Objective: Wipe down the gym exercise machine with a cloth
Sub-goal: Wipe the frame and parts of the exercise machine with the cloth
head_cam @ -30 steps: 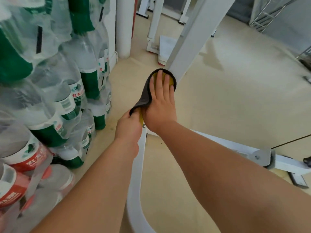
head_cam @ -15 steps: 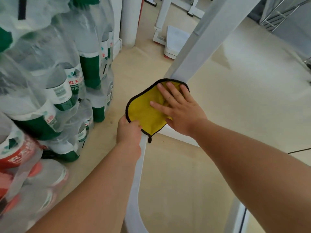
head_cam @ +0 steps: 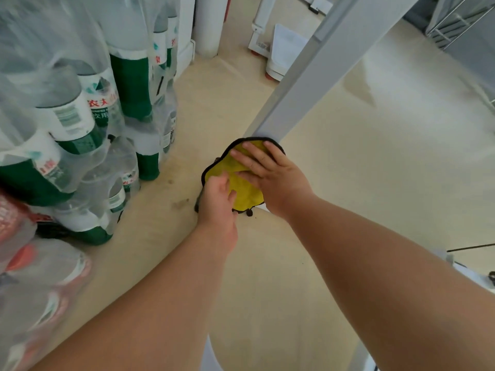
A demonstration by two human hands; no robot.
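Beige floor (head_cam: 361, 162), wrapped water-bottle packs (head_cam: 88, 145), white machine frame (head_cam: 302, 84)

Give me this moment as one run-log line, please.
step: wiping | cloth: yellow, against white bar | right hand: flat on cloth | left hand: pinches cloth edge | nearby: water bottles

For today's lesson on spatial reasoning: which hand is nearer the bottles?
Left. The left hand holds the edge of the cloth on the side facing the bottles; the right hand presses the cloth farther right, away from them.
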